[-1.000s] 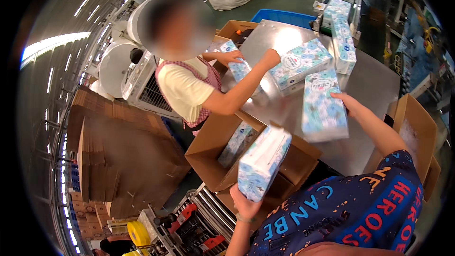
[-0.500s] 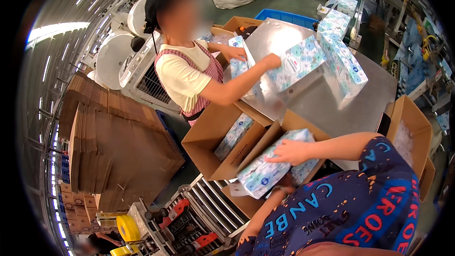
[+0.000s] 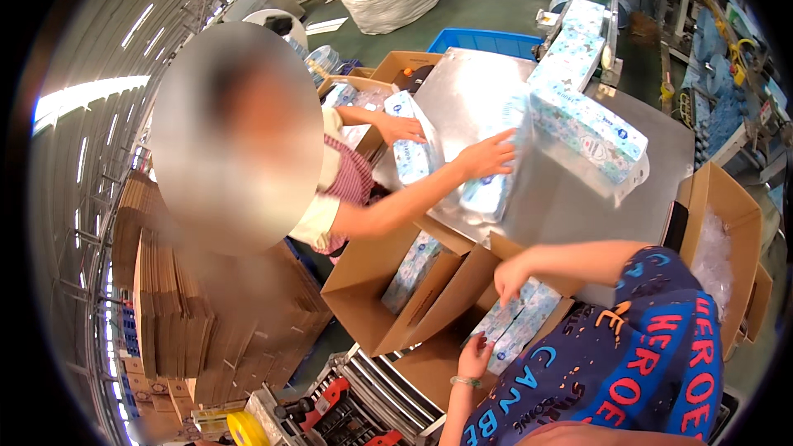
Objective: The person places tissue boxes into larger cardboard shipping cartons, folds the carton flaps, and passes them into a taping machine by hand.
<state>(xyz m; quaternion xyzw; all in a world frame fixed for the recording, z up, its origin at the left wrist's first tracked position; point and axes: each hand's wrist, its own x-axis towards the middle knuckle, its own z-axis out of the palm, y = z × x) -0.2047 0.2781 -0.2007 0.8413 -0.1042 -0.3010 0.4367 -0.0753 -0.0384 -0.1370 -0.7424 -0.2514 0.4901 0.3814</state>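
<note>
Nearest the wearer, low in the view, the left hand (image 3: 475, 359) cups the near end of a blue-patterned tissue pack (image 3: 516, 322) while the right hand (image 3: 512, 277) presses on its upper end; both hands grip the pack as it lies inside an open cardboard box (image 3: 438, 367) just below the near edge of the bench (image 3: 570, 190). The box flaps stand up around it, leaving little room at the sides. Just left of it a second open box (image 3: 368, 297) holds another tissue pack (image 3: 413, 268) leaning against its inner wall. Beyond these, the steel bench top is bare along its near edge and middle. At its left edge a co-worker's hand (image 3: 487, 154) rests on a tissue pack (image 3: 496, 173) tipped on end, and the co-worker's other hand (image 3: 398, 127) holds a further pack (image 3: 410, 153) beside a box at the far left corner. A long pack (image 3: 588, 128) lies toward the far right of the bench, with more packs (image 3: 574, 41) lined up behind it. An empty box (image 3: 727, 239) stands open off the right edge. A stack of flat cartons (image 3: 165, 314) fills the floor to the left.
</note>
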